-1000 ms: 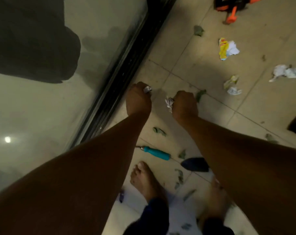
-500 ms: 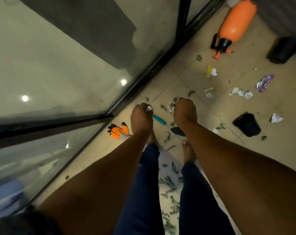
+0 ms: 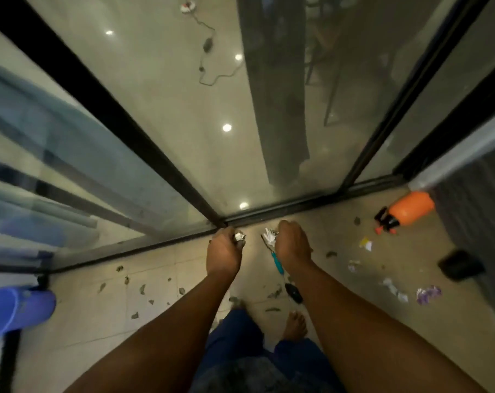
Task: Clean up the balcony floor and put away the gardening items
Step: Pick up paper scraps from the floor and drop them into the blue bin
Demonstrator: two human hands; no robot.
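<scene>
Holding both arms out over the floor (image 3: 79,321), we had each fist closed on litter: left hand (image 3: 224,252) round a small crumpled scrap (image 3: 239,237), right hand (image 3: 293,243) round a white paper wad (image 3: 269,236). Hands sat near each other, not touching. Below the right wrist lay a teal-handled tool (image 3: 277,265). Leaf bits (image 3: 142,289) were scattered leftward. Right: wrappers (image 3: 365,244), black pot (image 3: 460,265), orange sprayer (image 3: 408,209). Far left: blue bucket (image 3: 13,310).
</scene>
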